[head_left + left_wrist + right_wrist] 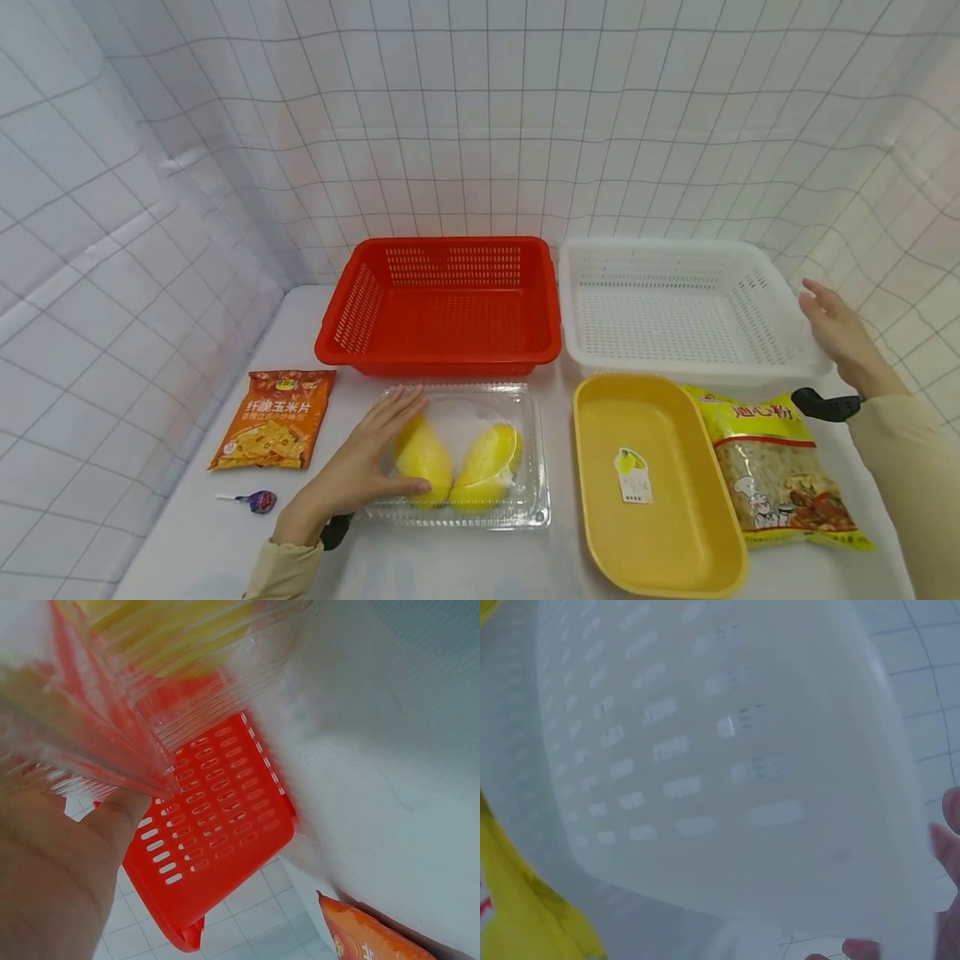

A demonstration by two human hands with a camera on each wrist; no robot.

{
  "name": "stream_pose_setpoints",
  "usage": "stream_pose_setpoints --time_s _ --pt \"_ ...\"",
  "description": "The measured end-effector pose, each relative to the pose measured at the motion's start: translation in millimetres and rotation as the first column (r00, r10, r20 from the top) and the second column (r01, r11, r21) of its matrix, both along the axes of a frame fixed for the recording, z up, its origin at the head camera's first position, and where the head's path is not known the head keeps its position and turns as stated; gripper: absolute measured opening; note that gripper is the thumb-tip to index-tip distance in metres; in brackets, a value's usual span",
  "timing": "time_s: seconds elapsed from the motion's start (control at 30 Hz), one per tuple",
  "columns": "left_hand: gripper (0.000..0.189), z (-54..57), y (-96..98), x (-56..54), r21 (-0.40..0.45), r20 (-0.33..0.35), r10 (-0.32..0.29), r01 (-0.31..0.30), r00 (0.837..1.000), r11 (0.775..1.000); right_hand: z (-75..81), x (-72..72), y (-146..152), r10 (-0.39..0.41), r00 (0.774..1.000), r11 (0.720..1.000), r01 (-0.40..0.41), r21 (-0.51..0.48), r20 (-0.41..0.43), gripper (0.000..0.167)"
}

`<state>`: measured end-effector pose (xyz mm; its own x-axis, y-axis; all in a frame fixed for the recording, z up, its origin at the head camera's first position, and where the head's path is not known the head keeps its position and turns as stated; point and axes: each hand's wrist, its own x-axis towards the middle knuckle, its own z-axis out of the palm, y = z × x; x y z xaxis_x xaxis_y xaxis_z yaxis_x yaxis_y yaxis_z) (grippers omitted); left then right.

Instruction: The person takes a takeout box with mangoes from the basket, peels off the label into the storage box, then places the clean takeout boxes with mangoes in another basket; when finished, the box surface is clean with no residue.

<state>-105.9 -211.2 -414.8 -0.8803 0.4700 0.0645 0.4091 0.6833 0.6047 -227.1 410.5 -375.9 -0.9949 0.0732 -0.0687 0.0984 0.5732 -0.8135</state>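
Observation:
A clear plastic clamshell box (480,400) with two yellow, mango-like fruits (486,468) inside lies in front of the red basket. My left hand (367,458) rests on the box's left part, thumb and fingers spread apart over the lid. The left wrist view has the hand (56,870) up against the ridged plastic edge. At the right end of the white basket (697,362) is my right hand (840,329), its fingers loosely bent beside the rim. Fingertips (946,851) show past that rim in the right wrist view, with nothing held.
The red basket (442,367) stands at the back, left of the white one. A yellow tray (660,533) sits front right, beside a pasta bag (780,475) under my right forearm. Far left lie an orange snack packet (273,421) and a lollipop (261,501). Gridded white sheeting surrounds the table.

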Motion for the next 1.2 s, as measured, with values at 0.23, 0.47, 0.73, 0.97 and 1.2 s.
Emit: stream_pose_setpoints --time_s 0.23,0.47,0.73,0.97,1.2 --pt "0.1 -1.4 0.8 0.4 0.001 -0.003 -0.002 0.002 1.0 1.0 -24.5 -0.7 19 0.069 0.99 0.965 -0.034 -0.262 0.125 0.066" --pt "0.1 -1.6 0.8 0.3 0.007 0.0 -0.003 0.003 1.0 1.0 -30.1 -0.4 22 0.14 0.985 0.831 -0.064 -0.552 0.098 0.064" --pt "0.101 0.5 -0.7 2.2 -0.001 -0.004 0.017 -0.017 1.0 1.0 -32.3 -5.8 18 0.169 0.981 0.785 -0.074 -0.615 0.098 0.064" --pt "0.087 -0.7 -10.5 6.1 0.2 -0.023 0.184 -0.176 0.983 0.964 -34.3 -5.8 14 0.177 0.98 0.789 -0.088 -0.608 0.088 0.063" --pt "0.08 -3.4 -22.9 7.7 0.267 0.349 0.254 -0.356 0.902 0.896 -32.6 -2.9 15 0.143 0.987 0.84 -0.078 -0.538 0.079 0.064"
